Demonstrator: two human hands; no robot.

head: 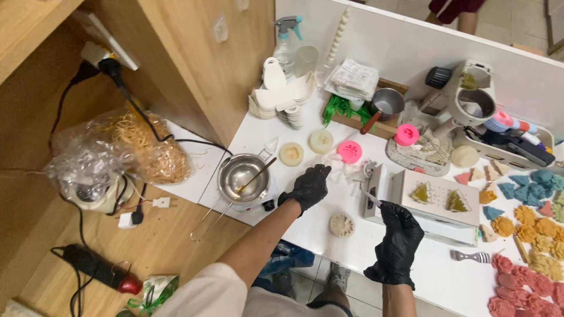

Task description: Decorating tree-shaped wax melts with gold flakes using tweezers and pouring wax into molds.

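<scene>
Both my hands wear black gloves over a white worktable (423, 276). My left hand (306, 188) hovers with fingers curled, just right of a small steel pot (241, 175) that has a stick resting in it. My right hand (397, 239) pinches a thin pale tool whose tip points up-left, next to a white box (437, 214) carrying two yellow-green tree-shaped pieces (439, 198). A round beige patterned disc (342, 225) lies between my hands. Two pink round moulds (349, 151) and two cream discs (305, 148) sit beyond my left hand.
Several coloured wax shapes, blue, orange and red (531, 235), cover the table's right side. A spray bottle (285, 44), stacked white moulds, a small saucepan (385, 105) and a white machine (464, 103) stand at the back. A plastic bag of straw (132, 147), cables and a heat tool (97, 269) lie on the wooden surface left.
</scene>
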